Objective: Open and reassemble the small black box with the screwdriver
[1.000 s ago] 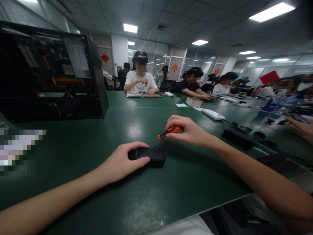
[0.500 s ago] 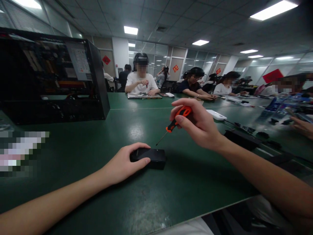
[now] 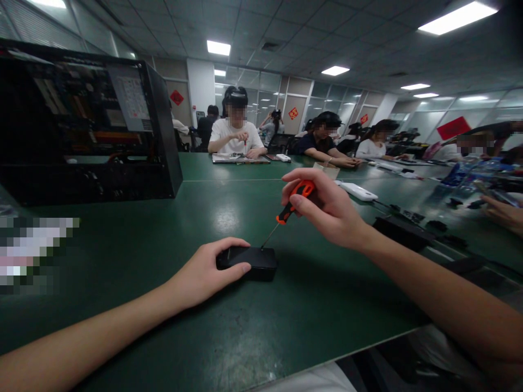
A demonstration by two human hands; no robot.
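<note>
Compared with half a second ago, the right hand (image 3: 327, 209) has lowered slightly, so that the tip of the screwdriver (image 3: 291, 209), then clear of the work, now meets the rear top edge of the small black box (image 3: 249, 261); a second ago the tool lay nearly flat above the table. The right hand is clenched around the orange-and-black handle, thumb on the near side, shaft slanting down and to the left. The left hand (image 3: 204, 275) is unchanged: it grips the left end of the box, thumb along the near face and fingers over the top, pressing it to the green table (image 3: 171, 239). The box lies flat at the middle of the table, between both hands; its interior is not visible. An open black computer case (image 3: 87, 125) stands on the table at far left, its inner boards and cabling exposed, well apart from the box. To the right, a white flat device (image 3: 356, 191) lies beyond the right hand, and black parts (image 3: 402, 231) sit near the right forearm. Another person's hand (image 3: 504, 212) rests at the right edge. Across the table, people in head-worn gear (image 3: 236, 133) work at their own places. A small cardboard box (image 3: 329, 171) is partly hidden behind the right hand; its contents cannot be seen. Nothing lies between the hands and the black box.
</note>
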